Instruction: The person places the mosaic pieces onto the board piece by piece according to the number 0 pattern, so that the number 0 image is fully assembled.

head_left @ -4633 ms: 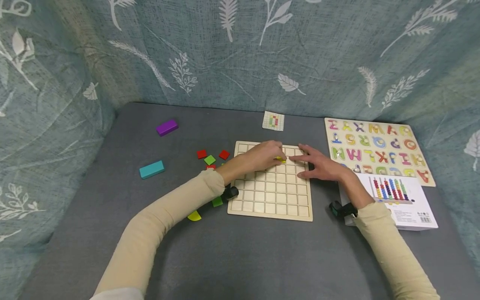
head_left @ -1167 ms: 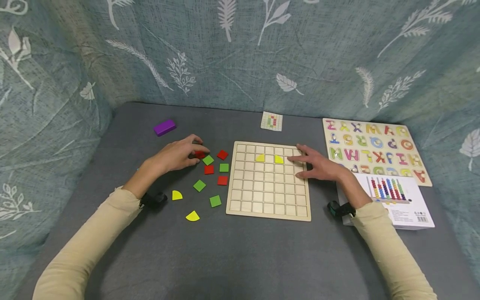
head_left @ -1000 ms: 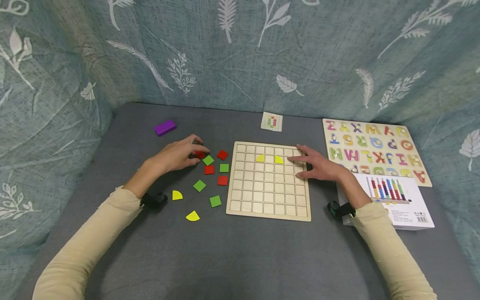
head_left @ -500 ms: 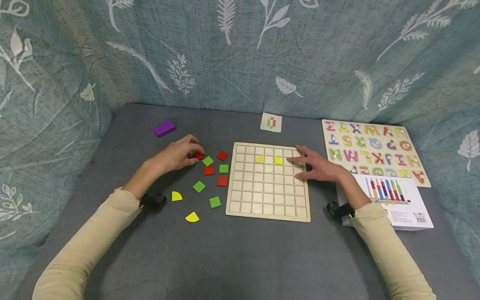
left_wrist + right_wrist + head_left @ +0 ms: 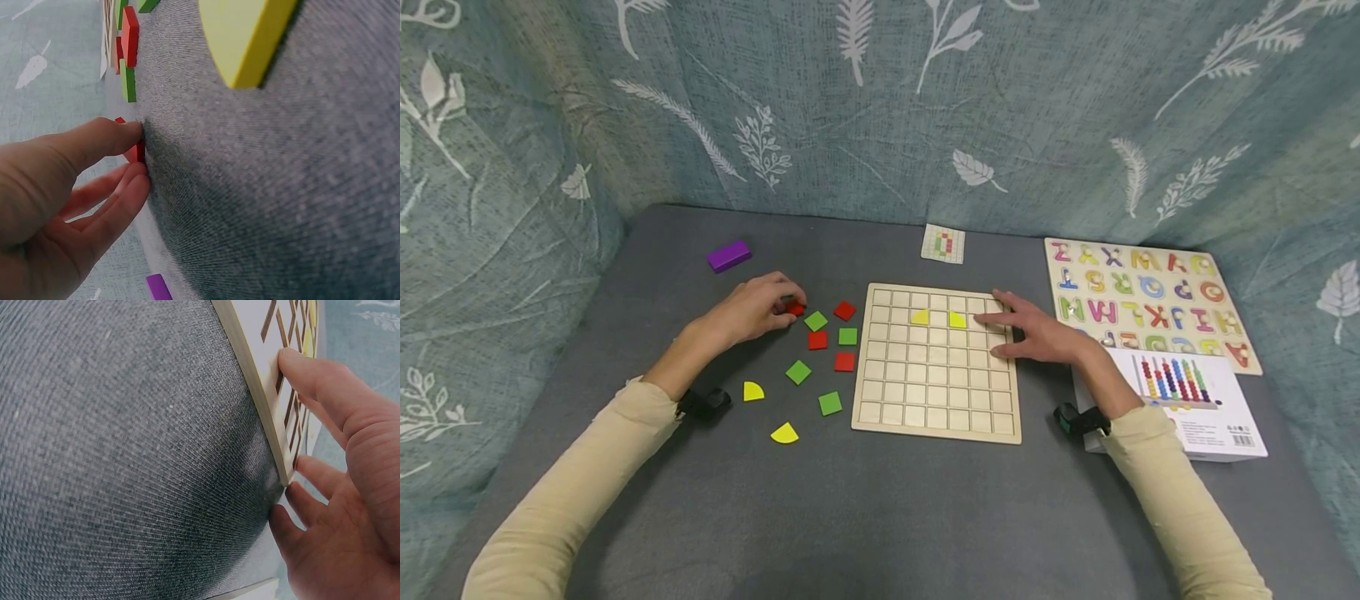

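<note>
My left hand (image 5: 747, 308) pinches a red square tile (image 5: 794, 308) between thumb and fingers at the far left of the loose tiles. In the left wrist view, the thumb and fingertips meet that tile (image 5: 139, 152) right at the cloth. My right hand (image 5: 1037, 329) rests with spread fingers on the right edge of a wooden grid board (image 5: 937, 435). The right wrist view has the thumb on the board's face and the other fingers along its edge. Two yellow quarter-circle pieces, one left (image 5: 921, 317) and one right (image 5: 957, 319), sit in the board's second row.
Several red and green tiles (image 5: 798, 372) and two yellow quarter-circles (image 5: 785, 433) lie left of the board. Behind it is a small pattern card (image 5: 943, 244). A purple block (image 5: 729, 256) lies back left. An alphabet board (image 5: 1150, 321) and a white abacus box (image 5: 1210, 425) occupy the right.
My left hand has left the board, where a yellow quarter-circle now sits, and moved left to the tiles. It has since drawn the red tile slightly left. The right hand stays put.
</note>
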Available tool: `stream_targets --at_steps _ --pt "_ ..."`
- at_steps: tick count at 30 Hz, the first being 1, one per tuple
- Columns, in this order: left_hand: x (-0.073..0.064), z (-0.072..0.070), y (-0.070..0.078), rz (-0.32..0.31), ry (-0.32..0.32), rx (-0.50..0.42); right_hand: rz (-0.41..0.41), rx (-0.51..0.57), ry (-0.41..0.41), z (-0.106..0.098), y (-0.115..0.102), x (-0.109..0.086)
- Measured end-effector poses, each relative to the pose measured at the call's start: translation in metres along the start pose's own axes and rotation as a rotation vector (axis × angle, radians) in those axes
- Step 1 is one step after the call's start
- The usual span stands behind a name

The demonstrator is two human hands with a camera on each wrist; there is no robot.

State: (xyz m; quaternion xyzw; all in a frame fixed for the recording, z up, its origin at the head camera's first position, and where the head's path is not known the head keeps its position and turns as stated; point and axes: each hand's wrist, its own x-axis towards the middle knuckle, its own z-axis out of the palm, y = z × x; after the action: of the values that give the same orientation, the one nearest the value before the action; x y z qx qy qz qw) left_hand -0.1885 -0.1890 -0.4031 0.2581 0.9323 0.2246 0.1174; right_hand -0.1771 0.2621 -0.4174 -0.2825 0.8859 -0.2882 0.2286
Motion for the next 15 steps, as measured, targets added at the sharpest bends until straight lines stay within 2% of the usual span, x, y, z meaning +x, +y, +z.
stream_targets --at_steps 15 --pt "-0.0006 0.0028 -0.0033 0.028 0.054 -0.034 -0.011 -0.012 0.004 0.0 -0.0004 -0.0002"
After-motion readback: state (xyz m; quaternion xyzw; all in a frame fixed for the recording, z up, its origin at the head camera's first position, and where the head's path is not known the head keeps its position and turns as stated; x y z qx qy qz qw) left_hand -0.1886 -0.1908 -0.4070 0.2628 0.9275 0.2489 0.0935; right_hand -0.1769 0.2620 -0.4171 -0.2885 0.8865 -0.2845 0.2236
